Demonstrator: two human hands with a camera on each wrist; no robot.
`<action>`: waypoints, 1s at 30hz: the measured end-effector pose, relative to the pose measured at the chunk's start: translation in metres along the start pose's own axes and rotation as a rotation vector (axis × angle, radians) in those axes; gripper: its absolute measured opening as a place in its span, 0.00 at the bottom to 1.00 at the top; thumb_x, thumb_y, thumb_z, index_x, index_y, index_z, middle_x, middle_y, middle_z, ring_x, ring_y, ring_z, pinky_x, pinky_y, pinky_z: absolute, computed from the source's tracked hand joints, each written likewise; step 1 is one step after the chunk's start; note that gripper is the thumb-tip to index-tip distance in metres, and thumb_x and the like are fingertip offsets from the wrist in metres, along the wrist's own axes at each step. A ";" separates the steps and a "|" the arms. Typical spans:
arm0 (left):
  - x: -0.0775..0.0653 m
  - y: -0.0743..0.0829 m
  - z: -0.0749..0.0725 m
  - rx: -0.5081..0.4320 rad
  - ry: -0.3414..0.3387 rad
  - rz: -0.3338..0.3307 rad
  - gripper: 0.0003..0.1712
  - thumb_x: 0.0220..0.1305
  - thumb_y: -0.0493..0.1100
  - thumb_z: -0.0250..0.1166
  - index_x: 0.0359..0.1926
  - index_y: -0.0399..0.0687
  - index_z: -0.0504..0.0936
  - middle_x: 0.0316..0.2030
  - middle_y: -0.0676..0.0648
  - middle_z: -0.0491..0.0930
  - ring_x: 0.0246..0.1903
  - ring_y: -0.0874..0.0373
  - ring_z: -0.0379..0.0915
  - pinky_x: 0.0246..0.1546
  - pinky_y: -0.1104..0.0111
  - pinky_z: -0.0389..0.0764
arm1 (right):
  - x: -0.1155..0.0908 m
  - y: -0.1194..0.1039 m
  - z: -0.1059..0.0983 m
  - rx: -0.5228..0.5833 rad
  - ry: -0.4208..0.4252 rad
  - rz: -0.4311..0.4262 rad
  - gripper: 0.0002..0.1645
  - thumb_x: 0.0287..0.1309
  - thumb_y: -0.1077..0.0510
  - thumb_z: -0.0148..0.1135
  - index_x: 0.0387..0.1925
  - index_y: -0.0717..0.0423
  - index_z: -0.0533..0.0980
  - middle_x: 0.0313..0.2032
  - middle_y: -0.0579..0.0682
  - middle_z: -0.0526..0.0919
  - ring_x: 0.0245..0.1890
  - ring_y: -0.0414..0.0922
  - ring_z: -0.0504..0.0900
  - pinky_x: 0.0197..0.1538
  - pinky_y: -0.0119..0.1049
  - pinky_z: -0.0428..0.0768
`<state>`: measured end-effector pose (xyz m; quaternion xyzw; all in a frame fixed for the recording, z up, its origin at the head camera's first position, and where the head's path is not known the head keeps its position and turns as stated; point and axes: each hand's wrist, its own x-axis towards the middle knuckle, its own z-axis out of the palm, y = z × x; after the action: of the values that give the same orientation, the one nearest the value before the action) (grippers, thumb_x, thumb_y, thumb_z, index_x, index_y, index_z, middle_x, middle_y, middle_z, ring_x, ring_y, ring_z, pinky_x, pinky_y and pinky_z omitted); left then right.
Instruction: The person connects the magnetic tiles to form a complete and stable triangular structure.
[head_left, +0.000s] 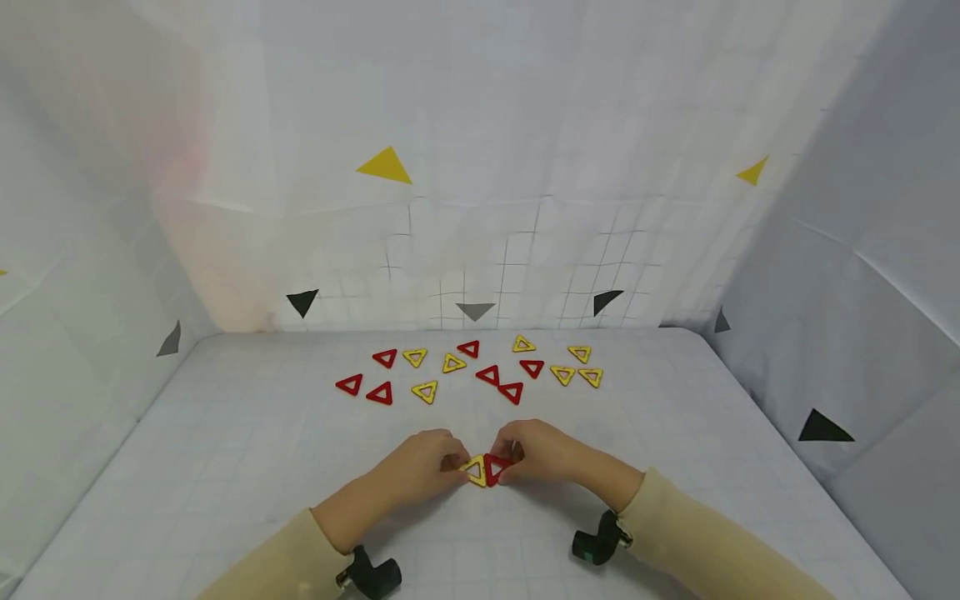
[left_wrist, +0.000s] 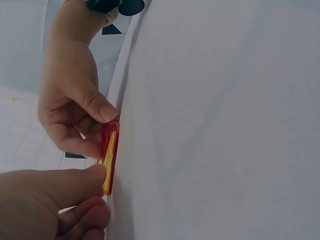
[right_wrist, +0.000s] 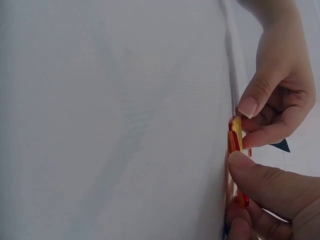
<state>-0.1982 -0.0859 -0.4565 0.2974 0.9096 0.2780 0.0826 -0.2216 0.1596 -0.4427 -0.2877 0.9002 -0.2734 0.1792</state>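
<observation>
Pinching yellow triangle [head_left: 482, 471], left fingers [head_left: 455, 447] face right fingers [head_left: 504, 440] gripping red triangle [head_left: 489, 469]; only head view shows scattered triangles [head_left: 497, 375].

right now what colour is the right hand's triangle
The triangle is red, clearest in the head view.

No text, label, brand, number or sign can be read in any view: not on the yellow triangle [head_left: 482, 472], the red triangle [head_left: 489, 471], the table [head_left: 675, 433] or the white backdrop [head_left: 525, 108].
</observation>
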 end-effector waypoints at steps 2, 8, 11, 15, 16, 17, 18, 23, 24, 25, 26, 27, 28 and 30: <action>-0.002 -0.002 -0.003 -0.004 0.005 -0.017 0.11 0.62 0.48 0.73 0.44 0.52 0.87 0.31 0.63 0.75 0.33 0.67 0.70 0.38 0.70 0.77 | -0.001 0.001 0.001 0.003 0.001 0.010 0.13 0.51 0.54 0.78 0.38 0.44 0.83 0.30 0.35 0.81 0.32 0.38 0.77 0.40 0.32 0.78; -0.010 -0.017 -0.013 -0.007 0.041 -0.085 0.12 0.63 0.48 0.71 0.47 0.53 0.86 0.33 0.63 0.77 0.35 0.65 0.71 0.42 0.67 0.78 | -0.003 0.001 0.002 0.012 0.007 0.036 0.14 0.51 0.53 0.78 0.38 0.43 0.82 0.31 0.35 0.80 0.33 0.39 0.77 0.40 0.32 0.79; -0.013 -0.027 -0.018 -0.019 0.074 -0.138 0.12 0.64 0.48 0.71 0.47 0.55 0.86 0.34 0.62 0.77 0.36 0.64 0.72 0.42 0.66 0.79 | -0.004 0.001 0.002 0.017 0.011 0.036 0.14 0.51 0.53 0.78 0.39 0.44 0.82 0.31 0.36 0.80 0.33 0.39 0.77 0.40 0.32 0.79; -0.016 -0.039 -0.029 -0.042 0.143 -0.208 0.11 0.63 0.46 0.71 0.47 0.56 0.86 0.35 0.62 0.78 0.37 0.64 0.73 0.43 0.66 0.79 | -0.005 0.002 0.002 0.013 0.017 0.033 0.14 0.51 0.53 0.78 0.39 0.44 0.82 0.31 0.36 0.80 0.33 0.39 0.77 0.40 0.33 0.78; -0.017 -0.042 -0.032 -0.044 0.163 -0.222 0.11 0.63 0.45 0.72 0.47 0.56 0.86 0.35 0.61 0.78 0.38 0.64 0.73 0.43 0.66 0.79 | -0.005 0.002 0.001 0.012 0.018 0.034 0.14 0.51 0.53 0.78 0.39 0.44 0.82 0.31 0.36 0.80 0.33 0.39 0.77 0.40 0.33 0.78; -0.017 -0.044 -0.035 -0.045 0.185 -0.233 0.11 0.63 0.45 0.72 0.47 0.55 0.86 0.35 0.61 0.78 0.38 0.64 0.73 0.43 0.66 0.79 | -0.005 0.002 0.001 0.011 0.019 0.036 0.14 0.51 0.53 0.78 0.39 0.44 0.82 0.31 0.36 0.80 0.33 0.39 0.77 0.40 0.33 0.78; -0.018 -0.047 -0.038 -0.046 0.207 -0.241 0.11 0.63 0.44 0.72 0.47 0.54 0.86 0.35 0.61 0.78 0.38 0.63 0.73 0.43 0.66 0.79 | -0.006 0.002 0.001 0.010 0.019 0.037 0.14 0.51 0.53 0.78 0.39 0.44 0.82 0.31 0.36 0.80 0.33 0.39 0.77 0.40 0.33 0.78; -0.023 -0.063 -0.054 -0.019 0.301 -0.255 0.13 0.63 0.42 0.71 0.49 0.48 0.86 0.37 0.55 0.80 0.40 0.58 0.75 0.44 0.63 0.80 | -0.006 0.001 0.000 0.017 0.019 0.042 0.14 0.51 0.53 0.78 0.39 0.44 0.82 0.31 0.36 0.80 0.34 0.39 0.77 0.40 0.33 0.78; -0.024 -0.068 -0.057 -0.014 0.317 -0.254 0.13 0.64 0.41 0.71 0.49 0.46 0.85 0.38 0.54 0.81 0.41 0.57 0.76 0.45 0.61 0.80 | -0.006 0.002 0.000 0.018 0.019 0.044 0.14 0.51 0.53 0.78 0.39 0.44 0.82 0.31 0.36 0.80 0.34 0.39 0.77 0.40 0.33 0.78; -0.025 -0.072 -0.059 -0.008 0.331 -0.256 0.14 0.64 0.41 0.70 0.50 0.45 0.85 0.40 0.52 0.81 0.42 0.55 0.76 0.45 0.60 0.80 | -0.005 0.002 0.000 0.019 0.019 0.045 0.14 0.51 0.53 0.78 0.39 0.44 0.82 0.31 0.36 0.80 0.34 0.39 0.77 0.40 0.33 0.78; -0.025 -0.076 -0.062 -0.003 0.344 -0.255 0.14 0.64 0.41 0.70 0.51 0.44 0.85 0.41 0.50 0.82 0.43 0.53 0.77 0.46 0.58 0.80 | -0.005 0.002 0.000 0.020 0.019 0.046 0.14 0.51 0.53 0.78 0.39 0.44 0.82 0.31 0.36 0.80 0.34 0.39 0.77 0.40 0.33 0.78; -0.026 -0.081 -0.064 -0.001 0.356 -0.264 0.15 0.65 0.41 0.69 0.51 0.43 0.84 0.42 0.48 0.82 0.44 0.52 0.77 0.47 0.57 0.80 | -0.005 0.002 0.000 0.021 0.019 0.047 0.14 0.51 0.53 0.78 0.39 0.44 0.82 0.31 0.36 0.80 0.34 0.39 0.77 0.40 0.33 0.78; -0.026 -0.086 -0.066 0.003 0.367 -0.272 0.15 0.65 0.41 0.69 0.52 0.42 0.84 0.44 0.47 0.82 0.45 0.51 0.77 0.47 0.55 0.79 | -0.005 0.003 0.000 0.021 0.020 0.048 0.14 0.51 0.53 0.78 0.39 0.44 0.82 0.31 0.36 0.80 0.34 0.39 0.77 0.40 0.33 0.78; -0.027 -0.095 -0.069 0.007 0.383 -0.295 0.17 0.66 0.42 0.68 0.53 0.42 0.83 0.45 0.45 0.81 0.46 0.49 0.77 0.49 0.54 0.79 | -0.005 0.003 0.000 0.019 0.021 0.048 0.14 0.51 0.53 0.78 0.39 0.43 0.82 0.31 0.36 0.80 0.34 0.39 0.77 0.41 0.33 0.78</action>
<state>-0.2454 -0.1963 -0.4526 0.1036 0.9432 0.3113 -0.0529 -0.2189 0.1650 -0.4438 -0.2614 0.9061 -0.2805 0.1788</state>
